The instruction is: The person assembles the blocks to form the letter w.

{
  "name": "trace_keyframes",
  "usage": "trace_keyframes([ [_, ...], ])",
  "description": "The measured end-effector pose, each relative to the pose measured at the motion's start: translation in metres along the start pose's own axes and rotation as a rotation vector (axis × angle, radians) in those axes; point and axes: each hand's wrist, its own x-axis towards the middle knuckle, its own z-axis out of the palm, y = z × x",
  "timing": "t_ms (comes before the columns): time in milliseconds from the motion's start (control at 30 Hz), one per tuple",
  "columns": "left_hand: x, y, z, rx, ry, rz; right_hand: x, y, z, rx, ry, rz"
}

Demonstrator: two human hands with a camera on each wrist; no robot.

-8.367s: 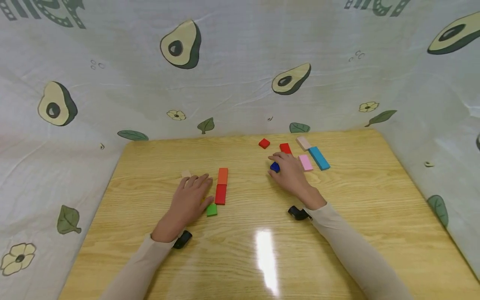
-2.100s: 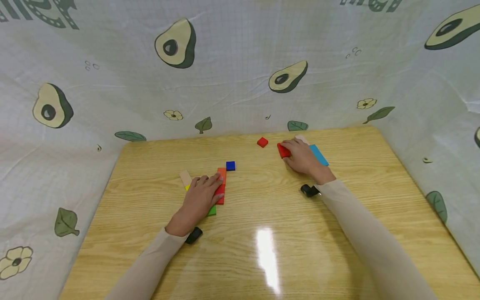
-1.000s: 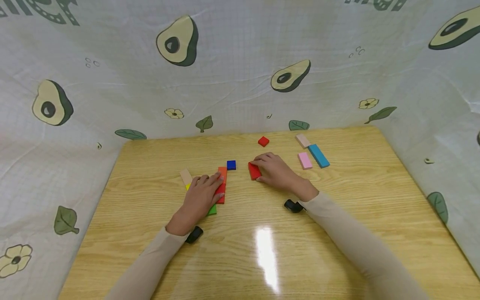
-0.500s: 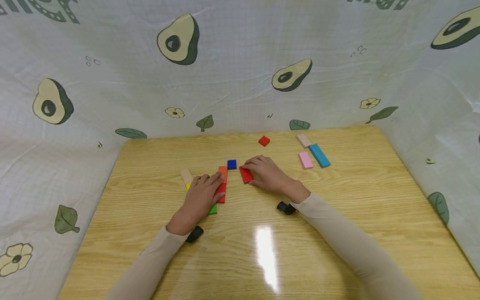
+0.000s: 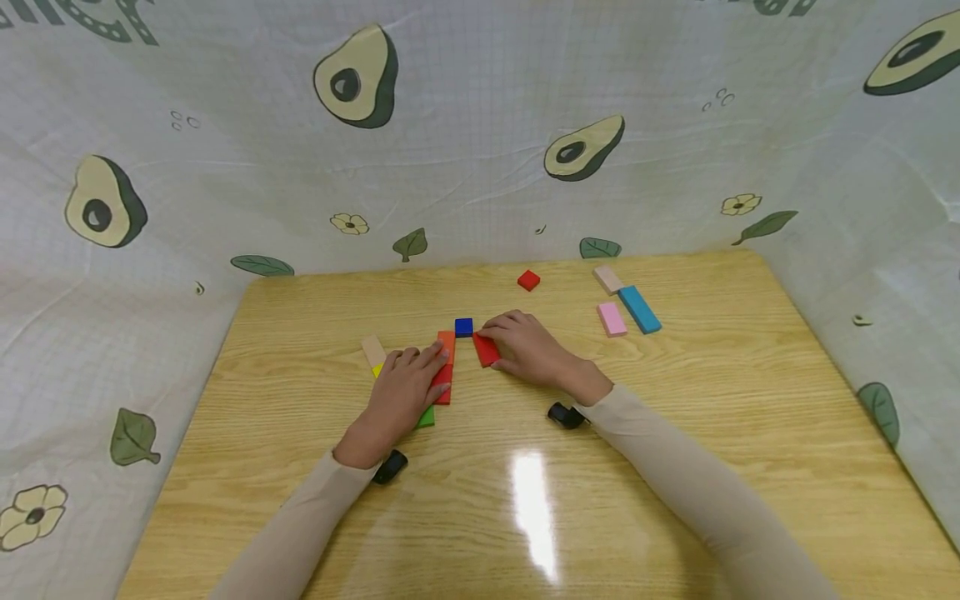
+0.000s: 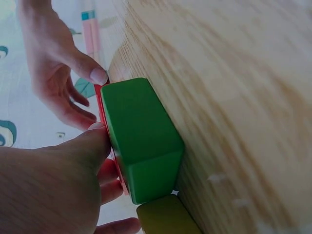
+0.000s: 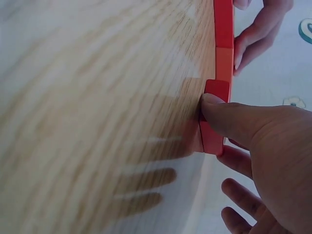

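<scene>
My left hand point(image 5: 393, 404) rests on a row of flat blocks, its fingertips touching the orange block point(image 5: 447, 339) and the red block point(image 5: 444, 381) below it. A green block point(image 6: 141, 126) joins the row's near end; a yellow block point(image 5: 378, 371) and a beige block point(image 5: 372, 350) peek out past the hand, which hides the rest. My right hand point(image 5: 534, 350) pinches another red block point(image 5: 486, 351) between thumb and fingers. That block lies slightly tilted, right of the orange one, close to the small dark blue block point(image 5: 464, 327). In the right wrist view, the thumb presses the red block's side point(image 7: 213, 139).
Toward the back right lie a light blue block point(image 5: 640, 309), a pink block point(image 5: 612, 319) and a pale beige block point(image 5: 608, 280). A small red square block point(image 5: 528, 280) sits near the back edge of the wooden table point(image 5: 465, 517). A printed cloth hangs behind.
The dark blue block came to the top of the orange one. My right hand then took the red block from the back right and slid it left. My left hand stays on the row.
</scene>
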Motion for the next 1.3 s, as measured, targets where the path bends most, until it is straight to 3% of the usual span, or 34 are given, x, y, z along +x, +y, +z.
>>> trace_keyframes([
  [400, -0.001, 0.000, 0.000, -0.006, 0.009, 0.005, -0.013, 0.006, -0.008, 0.031, -0.002, 0.093],
  [900, -0.001, 0.000, 0.001, -0.018, -0.001, 0.000, -0.059, 0.057, -0.035, -0.041, 0.046, 0.209],
  [1167, -0.003, 0.000, 0.002, -0.004, 0.081, 0.017, -0.082, 0.080, -0.044, -0.048, 0.062, 0.262],
  [1300, -0.003, 0.000, 0.002, -0.003, 0.083, 0.020, -0.092, 0.089, -0.049, -0.037, 0.057, 0.280],
])
